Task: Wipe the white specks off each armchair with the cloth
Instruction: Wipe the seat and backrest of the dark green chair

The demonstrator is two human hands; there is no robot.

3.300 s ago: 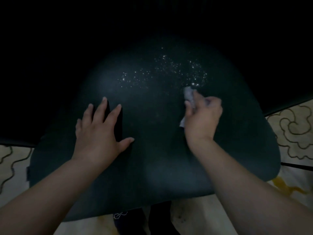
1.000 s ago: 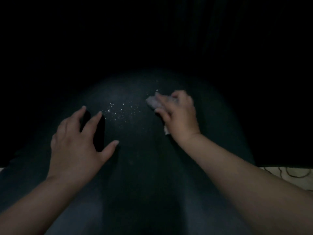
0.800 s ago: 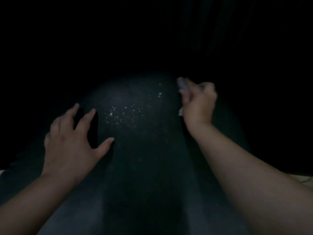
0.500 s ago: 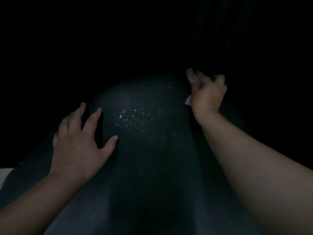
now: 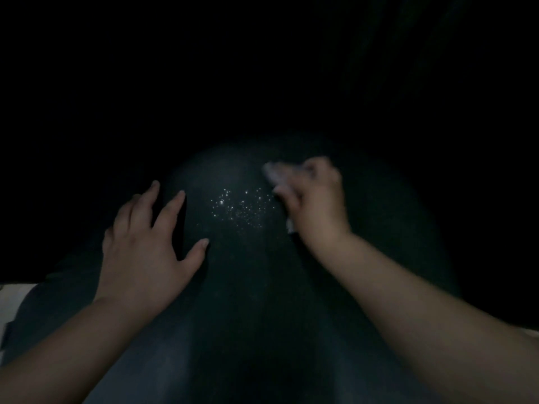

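Note:
A dark green armchair seat (image 5: pixel 256 301) fills the lower middle of the head view. A cluster of white specks (image 5: pixel 242 207) glints on its far part. My right hand (image 5: pixel 315 202) is shut on a small pale cloth (image 5: pixel 274 172) and presses it on the seat just right of and above the specks; it looks blurred. A corner of the cloth sticks out under the palm. My left hand (image 5: pixel 148 243) lies flat on the seat to the left of the specks, fingers spread.
The chair back and everything beyond the seat are lost in darkness. A strip of pale floor (image 5: pixel 14 298) shows at the left edge, and a sliver at the lower right edge.
My right hand with the cloth has swept from the far right of the seat back left and down toward the specks. The specks on the right side are gone. The left hand stays planted.

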